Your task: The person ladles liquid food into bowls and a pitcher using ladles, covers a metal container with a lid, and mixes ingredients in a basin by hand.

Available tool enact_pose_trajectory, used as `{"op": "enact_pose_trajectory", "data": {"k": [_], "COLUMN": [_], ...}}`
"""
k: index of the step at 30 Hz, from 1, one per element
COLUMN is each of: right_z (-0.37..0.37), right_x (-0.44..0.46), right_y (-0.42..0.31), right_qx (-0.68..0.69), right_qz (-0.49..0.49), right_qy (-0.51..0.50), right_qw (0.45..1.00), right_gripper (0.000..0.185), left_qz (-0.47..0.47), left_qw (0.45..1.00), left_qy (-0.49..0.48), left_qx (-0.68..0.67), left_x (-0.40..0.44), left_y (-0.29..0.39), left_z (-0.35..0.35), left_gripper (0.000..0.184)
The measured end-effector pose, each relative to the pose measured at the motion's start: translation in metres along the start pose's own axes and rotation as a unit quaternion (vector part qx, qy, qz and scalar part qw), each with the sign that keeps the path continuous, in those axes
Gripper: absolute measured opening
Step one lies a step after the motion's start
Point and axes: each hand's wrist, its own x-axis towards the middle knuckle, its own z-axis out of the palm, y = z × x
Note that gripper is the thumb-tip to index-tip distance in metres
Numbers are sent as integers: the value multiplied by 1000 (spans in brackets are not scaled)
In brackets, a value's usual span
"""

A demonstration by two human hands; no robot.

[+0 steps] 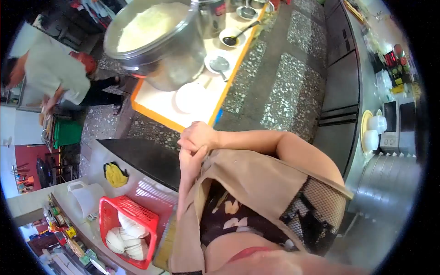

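My right hand (202,133) and my left hand (190,155) are clasped together in front of my brown apron (247,176), with their fingers closed over each other. No object shows between them. Just beyond the hands lies the near end of a white table with an orange edge (160,120). A white plate or lid (190,97) rests there, beside a large steel pot (176,68) holding a pale, heaped mass.
Along the table stand a bowl with a ladle (219,63) and a bowl of dark sauce (229,40). A red basket of white bowls (153,224), a white jug (86,197) and a yellow cloth (115,175) sit at left. Another person (55,73) bends over a green bin (68,133).
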Motion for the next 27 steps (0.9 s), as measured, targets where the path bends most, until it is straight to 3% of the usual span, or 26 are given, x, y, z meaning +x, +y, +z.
{"op": "enact_pose_trajectory", "data": {"k": [2, 4, 6, 7, 9, 13, 14, 15, 16, 17, 18, 19, 20, 22, 24, 26, 27], "right_z": [-25, -52, -87, -110, -137, -165, -171, -173, -178, -184, -191, -201, -214, -224, -230, -247, -252], "right_x": [-40, -84, -131, -150, -186, -233, -240, -253, -265, -272, -277, -277, -274, -270, -263, -240, -231], "right_y": [24, 52, 77, 84, 107, 148, 164, 183, 206, 226, 242, 254, 268, 305, 344, 366, 379], "right_qx": [-2, 3, 45, 26, 97, 164, 140, 109, 79, 130, 178, 216, 250, 193, 125, 42, 38], "right_qz": [50, 166, 221, 175, 282, 447, 493, 452, 409, 431, 453, 466, 476, 497, 495, 491, 463], "right_qy": [-15, -31, 16, 50, 93, 144, 153, 186, 224, 248, 272, 272, 276, 236, 166, 44, 4], "right_qw": [999, 986, 974, 983, 950, 868, 845, 865, 881, 858, 830, 814, 796, 813, 844, 869, 885], "right_gripper": [32, 34, 34, 34, 32, 28, 25, 22, 20, 19, 19, 21, 23, 22, 22, 22, 20], "left_qz": [-31, -68, -14, -29, -30, 14, 40, 18, -28, -108, -174, -218, -279, -367, -397, -241, -232], "left_qw": [987, 982, 968, 963, 951, 926, 936, 972, 986, 994, 965, 939, 862, 753, 668, 665, 659], "left_qy": [-107, -145, -229, -244, -274, -314, -287, -209, -120, 9, 195, 263, 395, 486, 533, 447, 451], "left_qx": [111, 101, 103, 112, 141, 208, 201, 107, 116, -3, -11, -19, -154, -250, -336, -548, -556], "left_x": [23, 39, 50, 56, 70, 101, 115, 131, 151, 167, 184, 199, 206, 223, 243, 252, 269], "left_y": [-14, -26, -40, -39, -38, -31, -46, -62, -73, -92, -119, -177, -190, -225, -259, -324, -325], "left_z": [30, 78, 139, 163, 213, 251, 244, 236, 219, 197, 175, 125, 107, 68, 51, 42, 42], "left_gripper": [27, 24, 24, 25, 33, 29, 26, 25, 21, 22, 29, 38, 45, 54, 56, 51, 51]}}
